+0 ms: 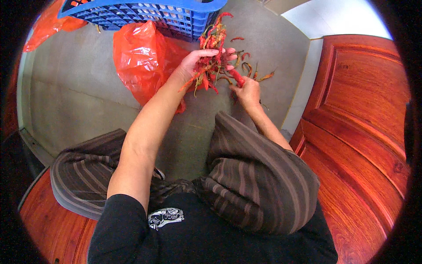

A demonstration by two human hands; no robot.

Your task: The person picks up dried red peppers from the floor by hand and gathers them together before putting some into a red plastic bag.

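A loose bunch of red and yellowish dried chili peppers [211, 44] lies across my left hand [197, 59], whose thumb rests over them. Some peppers hang down past the wrist. Just below and to the right, my right hand [248, 92] grips a thicker red chili pepper [236, 77]. Several shrivelled chili peppers [266, 76] lie scattered on the floor beyond and to the right of my hands. Left of my left forearm sits a crumpled red plastic bag [138, 59], partly hidden behind that arm.
A blue plastic crate [145, 15] stands at the top, behind the bag. Another red plastic bag [49, 26] lies at the upper left. Red-brown wooden panelled doors [362, 76] rise at the right. My knees in striped trousers [260, 191] flank the grey floor [184, 145].
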